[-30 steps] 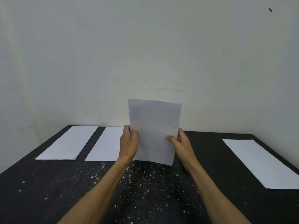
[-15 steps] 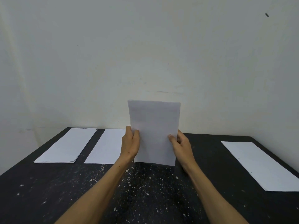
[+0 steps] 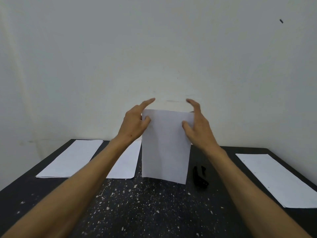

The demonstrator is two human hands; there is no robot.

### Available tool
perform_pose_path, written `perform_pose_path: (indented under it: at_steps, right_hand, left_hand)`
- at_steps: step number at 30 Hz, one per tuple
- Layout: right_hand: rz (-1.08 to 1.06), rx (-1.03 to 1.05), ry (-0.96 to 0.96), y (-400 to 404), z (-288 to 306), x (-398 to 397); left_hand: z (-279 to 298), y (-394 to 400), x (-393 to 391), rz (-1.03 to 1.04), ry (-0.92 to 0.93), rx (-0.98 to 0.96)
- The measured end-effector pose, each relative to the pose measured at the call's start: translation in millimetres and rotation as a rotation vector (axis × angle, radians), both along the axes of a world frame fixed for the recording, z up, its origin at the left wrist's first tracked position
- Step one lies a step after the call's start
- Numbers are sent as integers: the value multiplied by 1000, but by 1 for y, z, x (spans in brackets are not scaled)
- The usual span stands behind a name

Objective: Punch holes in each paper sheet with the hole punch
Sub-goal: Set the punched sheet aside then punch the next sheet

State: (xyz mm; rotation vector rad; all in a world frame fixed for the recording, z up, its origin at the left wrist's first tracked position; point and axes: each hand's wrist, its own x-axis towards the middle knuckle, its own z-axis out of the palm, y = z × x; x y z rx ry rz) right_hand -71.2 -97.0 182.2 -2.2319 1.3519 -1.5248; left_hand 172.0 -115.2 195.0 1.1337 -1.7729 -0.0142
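A person holds a white sheet of paper (image 3: 165, 145) up in the air, standing tall, above the black table with white speckles (image 3: 137, 206). The left hand (image 3: 134, 123) is at the top left corner of the sheet. Its thumb lies on the front of the paper and seems to pinch the edge against fingers hidden behind it, while its first finger points up and out, away from the paper. The right hand (image 3: 199, 125) is at the top right corner. Its thumb presses on the front of the sheet and its other fingers are spread and reach over the top edge; how they touch the back cannot be seen. The bottom edge of the held sheet hangs close to the table top. Just to the right of that edge, a small black hole punch (image 3: 199, 177) sits on the table, and neither hand touches it. A white stack of paper (image 3: 70, 158) lies flat at the far left of the table. Another white sheet (image 3: 124, 162) lies beside it, partly hidden behind the left arm. A long white sheet (image 3: 277, 179) lies flat on the right side. A plain pale wall (image 3: 154, 48) stands behind the table.
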Motion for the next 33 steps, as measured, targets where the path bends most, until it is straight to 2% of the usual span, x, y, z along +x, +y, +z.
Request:
perform_pose_path:
  at_steps: [3,8,12,15,16,19,21,23,25,27,29,31,33]
  right_hand:
    - [-84,9,195,-7,11,-4]
    - [-65,8,182,-1,13,-4]
    - [16,99,-13,8,9,-4]
    - [119,367,-256,6,-7,-8]
    - [127,449,-240,3,-15,-12]
    - [148,617,15,-2,-41,-22]
    - [195,656,90,-1,-51,-25]
    - [202,612,84,0,-50,-27]
    - [152,511,126,0,-38,-27]
    - [105,430,235,1,-21,-23]
    - [94,378,357,2,-4,-15]
    - [95,340,461,4,11,-5]
    - [97,313,509,5,22,4]
  left_hand:
    - [-1,-6,3,15,-53,-17]
    - [-3,-6,1,8,-23,-54]
    - [2,-2,-1,2,-46,-63]
    - [8,2,-1,-18,43,-30]
    - [10,5,-1,-29,113,8]
    - [11,9,7,-52,326,142]
    - [11,7,19,-52,474,212]
    - [11,7,34,-42,580,289]
    - [10,8,50,19,502,356]
    - [9,10,65,108,268,414]
    - [11,18,73,113,82,489]
    - [15,25,76,33,72,565]
    - [15,31,79,-57,171,644]
